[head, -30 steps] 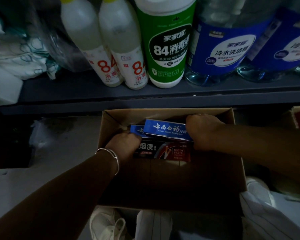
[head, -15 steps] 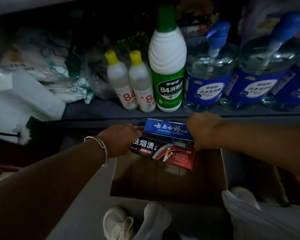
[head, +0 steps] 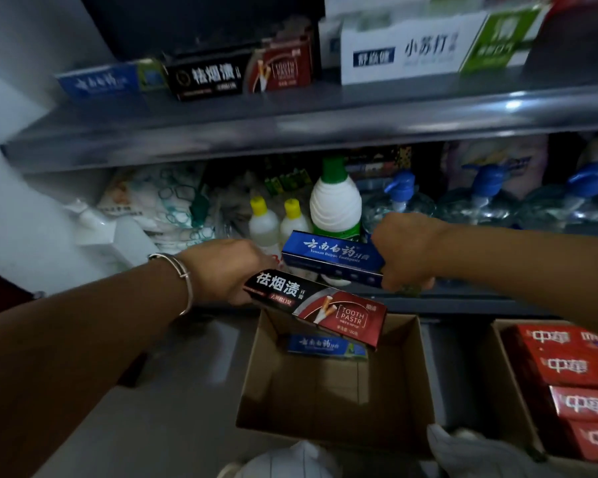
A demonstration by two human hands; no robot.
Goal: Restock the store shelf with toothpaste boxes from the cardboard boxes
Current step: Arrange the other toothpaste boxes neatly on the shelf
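My left hand (head: 221,270) grips the left end of a black-and-red toothpaste box (head: 315,307) above the open cardboard box (head: 335,391). My right hand (head: 403,250) grips the right end of a blue toothpaste box (head: 332,257), held a little higher. One more blue toothpaste box (head: 325,346) lies inside the cardboard box. On the upper shelf (head: 290,119) stand a blue box (head: 97,81), a black-and-red box (head: 239,72) and a white-and-green carton (head: 428,50).
The lower shelf holds small yellow-capped bottles (head: 277,222), a green-capped bottle (head: 335,205) and blue pump bottles (head: 480,198). A second cardboard box with red toothpaste boxes (head: 573,381) stands on the floor at right. My shoes show at the bottom edge.
Both hands lifted their toothpaste boxes up out of the cardboard box. My view tilted up, so the upper shelf with toothpaste is now in sight.
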